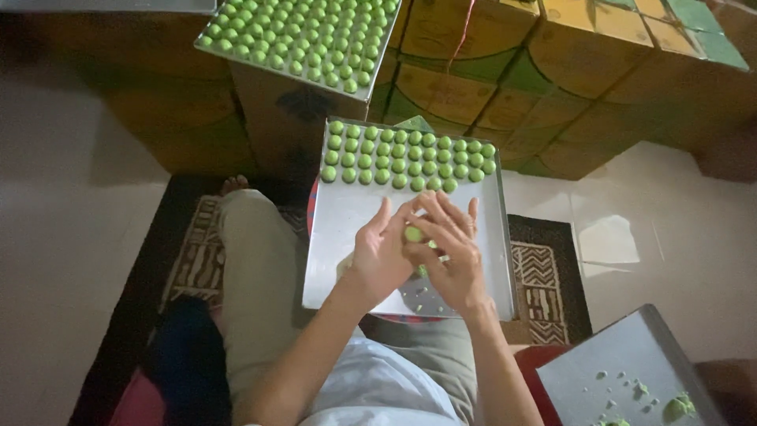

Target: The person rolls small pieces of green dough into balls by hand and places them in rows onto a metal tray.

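Note:
A metal baking tray (347,237) rests on my lap, its far half lined with rows of small green dough balls (406,156). Both my hands hover over the tray's middle, pressed together around one green dough ball (412,233). My left hand (380,252) cups it from the left with fingers spread upward. My right hand (451,251) covers it from the right, fingertips on the ball. Green crumbs (422,293) lie on the tray's near edge under my wrists.
A second tray full of green balls (303,39) sits on stacked cardboard boxes (505,71) ahead. A third tray (623,371) with dough scraps stands at the lower right. A patterned rug (544,276) covers the tiled floor beneath my crossed legs.

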